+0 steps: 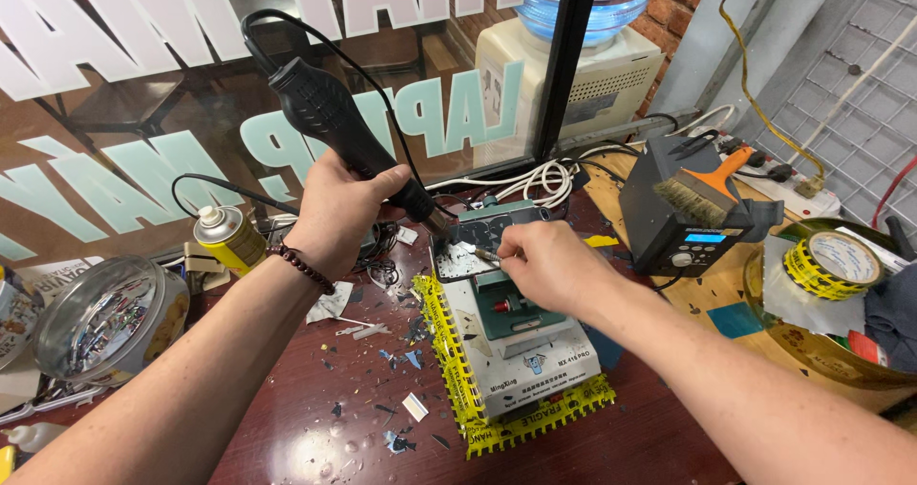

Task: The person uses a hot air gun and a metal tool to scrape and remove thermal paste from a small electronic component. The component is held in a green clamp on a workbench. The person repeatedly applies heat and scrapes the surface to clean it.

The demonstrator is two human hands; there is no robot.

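At mid-frame we saw the left hand (336,210) clenched round the ribbed black handle of a hot-air gun (344,132), nozzle aimed at a small circuit board (457,261) clamped on a white and green fixture (516,347). The right hand (544,263) pinched thin tweezers (485,254) over it. We judged the board light, stiff and fragile, best gripped by its edges. At lower left a clear lidded jar (100,323) held small mixed parts.

My electronics repair shop bench: black soldering station with blue display (683,220), white heating platform (521,347), lettered glass shopfront window (143,113).
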